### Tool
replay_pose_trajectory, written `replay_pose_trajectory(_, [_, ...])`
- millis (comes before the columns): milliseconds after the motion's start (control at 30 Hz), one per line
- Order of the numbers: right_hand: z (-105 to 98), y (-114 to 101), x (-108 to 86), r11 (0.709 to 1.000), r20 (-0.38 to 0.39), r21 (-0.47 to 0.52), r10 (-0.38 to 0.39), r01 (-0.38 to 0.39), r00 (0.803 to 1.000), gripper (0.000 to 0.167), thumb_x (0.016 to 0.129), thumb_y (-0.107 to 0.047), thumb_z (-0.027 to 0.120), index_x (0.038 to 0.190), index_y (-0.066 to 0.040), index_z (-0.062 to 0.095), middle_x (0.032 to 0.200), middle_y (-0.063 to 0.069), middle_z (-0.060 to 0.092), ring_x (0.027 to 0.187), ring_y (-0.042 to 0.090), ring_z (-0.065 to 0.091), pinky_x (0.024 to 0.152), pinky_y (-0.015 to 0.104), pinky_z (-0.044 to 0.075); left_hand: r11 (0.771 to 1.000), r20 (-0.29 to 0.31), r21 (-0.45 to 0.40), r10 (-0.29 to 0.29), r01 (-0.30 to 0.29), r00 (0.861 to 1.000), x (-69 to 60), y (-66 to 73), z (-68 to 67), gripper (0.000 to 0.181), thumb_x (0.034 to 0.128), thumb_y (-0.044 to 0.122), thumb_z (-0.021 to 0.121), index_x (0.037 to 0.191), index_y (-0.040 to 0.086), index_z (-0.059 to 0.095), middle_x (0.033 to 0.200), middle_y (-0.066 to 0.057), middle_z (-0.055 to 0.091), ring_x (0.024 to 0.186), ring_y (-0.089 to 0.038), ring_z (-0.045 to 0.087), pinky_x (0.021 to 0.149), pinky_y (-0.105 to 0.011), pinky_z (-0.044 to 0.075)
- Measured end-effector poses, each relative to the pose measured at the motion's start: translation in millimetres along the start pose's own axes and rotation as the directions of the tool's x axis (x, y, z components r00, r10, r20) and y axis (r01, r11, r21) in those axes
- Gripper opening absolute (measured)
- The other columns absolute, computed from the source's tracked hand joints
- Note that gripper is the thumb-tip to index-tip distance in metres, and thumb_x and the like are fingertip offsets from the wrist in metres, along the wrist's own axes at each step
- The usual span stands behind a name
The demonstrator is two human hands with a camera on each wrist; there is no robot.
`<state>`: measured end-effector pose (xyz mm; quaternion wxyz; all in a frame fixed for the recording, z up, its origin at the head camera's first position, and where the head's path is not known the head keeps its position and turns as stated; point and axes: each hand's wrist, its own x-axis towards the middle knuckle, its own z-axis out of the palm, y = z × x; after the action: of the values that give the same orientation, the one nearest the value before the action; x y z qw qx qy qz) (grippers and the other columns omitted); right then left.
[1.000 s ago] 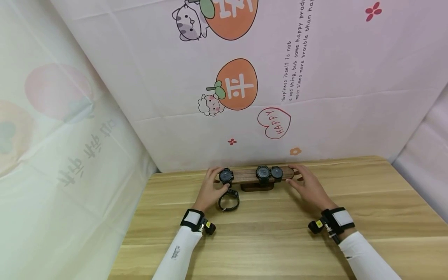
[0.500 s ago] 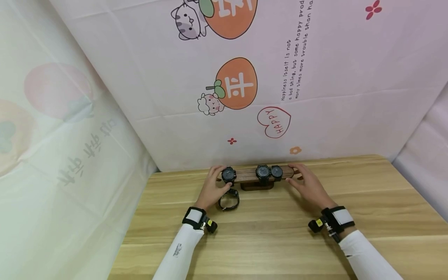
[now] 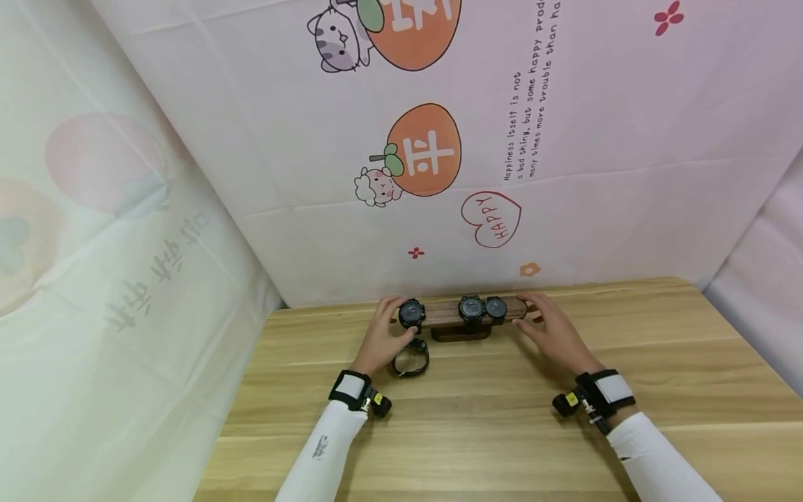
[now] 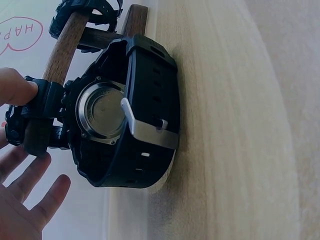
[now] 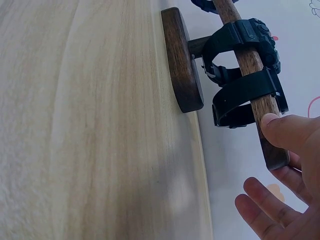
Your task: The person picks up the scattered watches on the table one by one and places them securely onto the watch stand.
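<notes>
A dark wooden watch stand [image 3: 442,315] stands at the back of the table, with three black watches around its bar. My left hand [image 3: 381,340] pinches the leftmost watch [image 3: 411,314] near the bar's left end; in the left wrist view the thumb presses on its strap [image 4: 48,97]. With thumb and fingers, my right hand [image 3: 557,336] grips the right end of the bar [image 5: 267,112]. The other two watches, a larger one [image 3: 472,311] and a smaller one [image 3: 496,309], sit side by side right of centre. A fourth, buckled black watch [image 3: 422,369] stands on the table just below the left hand.
The wood-grain table [image 3: 489,425] extends toward the person. Behind the stand rises a white printed cloth [image 3: 301,244], close to the table's back edge. The stand's base [image 5: 182,65] lies under the middle of the bar. Cloth also hangs at both sides.
My left hand has slid the leftmost watch a little to the right, inward along the bar. The right hand, the other watches and the stand look unmoved.
</notes>
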<state>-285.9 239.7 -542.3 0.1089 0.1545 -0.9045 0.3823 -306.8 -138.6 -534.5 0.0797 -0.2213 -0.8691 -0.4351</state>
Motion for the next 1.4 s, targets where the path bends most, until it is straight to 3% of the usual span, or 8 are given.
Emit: replay_pose_trajectory(1400, [0,0,-0.2,1.0,0.001,0.017,0.012,-0.012,1.0,0.058,0.104,-0.015,0.071,0.156,-0.001,0.047,0.153,0.026,0.051,0.132,0.044,0.055,0.103,0.064,0.054,0.999,0.031,0.041,0.023,-0.024,0.999,10.8,8.3,20.3,0.066,0.0979,0.024,0.079,0.157,0.017,0.05,0.155,-0.009,0.05,0.145,-0.032,0.05,0.12,-0.055,0.047])
